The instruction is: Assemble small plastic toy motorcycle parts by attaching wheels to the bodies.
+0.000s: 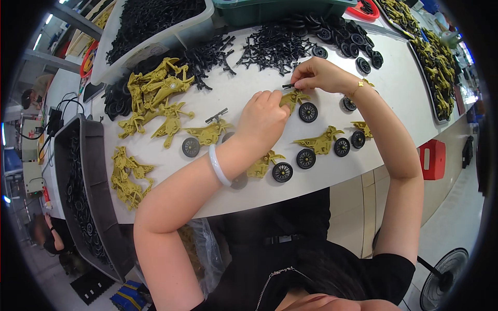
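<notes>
My left hand is closed around an olive-yellow toy motorcycle body, hiding its rear. A black spoked wheel sits on its visible end. Above the body's front, the fingertips of my right hand pinch a small black handlebar; whether it touches the body I cannot tell. To the left stands a toy motorcycle with wheels and a handlebar, partly behind my left wrist. Nearer me are a wheeled motorcycle body without a handlebar and another body partly covered by my left forearm.
Loose olive bodies are heaped at left. Behind lie piles of black handlebars and wheels. A translucent bin and green bin stand at the back, a grey bin at left, a filled black tray at right.
</notes>
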Motion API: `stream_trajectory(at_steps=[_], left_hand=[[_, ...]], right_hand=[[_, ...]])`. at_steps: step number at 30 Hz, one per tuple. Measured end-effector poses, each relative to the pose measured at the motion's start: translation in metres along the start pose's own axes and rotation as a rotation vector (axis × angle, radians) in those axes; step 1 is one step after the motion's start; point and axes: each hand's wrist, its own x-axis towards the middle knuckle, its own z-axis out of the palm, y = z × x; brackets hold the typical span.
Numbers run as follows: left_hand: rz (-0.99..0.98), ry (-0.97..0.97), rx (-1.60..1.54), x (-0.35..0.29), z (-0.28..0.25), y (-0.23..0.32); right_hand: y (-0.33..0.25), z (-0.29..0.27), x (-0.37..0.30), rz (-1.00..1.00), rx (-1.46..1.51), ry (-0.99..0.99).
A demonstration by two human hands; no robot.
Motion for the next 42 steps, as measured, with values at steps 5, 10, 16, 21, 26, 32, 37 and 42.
stream_trajectory(at_steps=[5, 10, 16, 21, 26, 32, 37, 42], left_hand=[[-0.018, 0.017, -0.037, -0.002, 0.003, -0.002], [-0.040, 0.036, -0.023, 0.000, -0.001, 0.002], [-0.071, 0.007, -0.032, -0.003, 0.000, 0.002], [-0.097, 0.017, 0.026, -0.011, -0.013, -0.006], [-0.177, -0.071, 0.046, -0.013, -0.020, -0.009], [-0.196, -0.113, 0.059, -0.011, -0.025, -0.006], [-0.180, -0.107, 0.028, -0.013, -0.021, -0.013], [-0.171, -0.025, -0.005, -0.014, -0.013, -0.014]], right_hand=[[-0.008, 0.004, 0.008, 0.028, -0.062, -0.046], [-0.018, 0.008, 0.010, -0.122, -0.324, -0.016], [-0.016, 0.015, 0.002, -0.108, -0.305, 0.049], [-0.020, 0.005, 0.000, -0.203, -0.379, 0.522], [-0.008, 0.012, 0.027, -0.335, -0.594, 0.546], [-0.025, 0.022, 0.041, -0.148, -0.698, 0.436], [-0.022, 0.020, 0.036, -0.136, -0.732, 0.494], [-0.040, 0.031, -0.011, -0.055, -0.285, 0.608]])
